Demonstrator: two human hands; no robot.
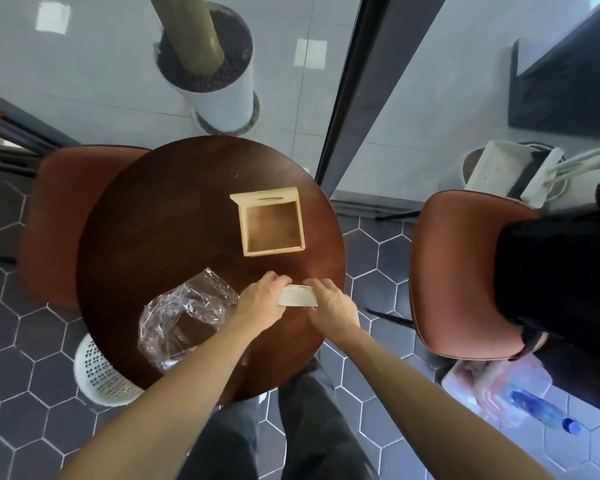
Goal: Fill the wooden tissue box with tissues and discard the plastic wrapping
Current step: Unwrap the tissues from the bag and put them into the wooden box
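I see the round dark worktop filling the middle of the frame. Lower left on it lies the crumpled clear plastic wrapping, open and slack. Above centre sits the wooden tissue box, lid tipped up at its far edge, hollow facing up. Just below centre, my left hand and right hand have their fingers curled round the ends of the tissue stack, its long axis running left to right. I can read no writing anywhere.
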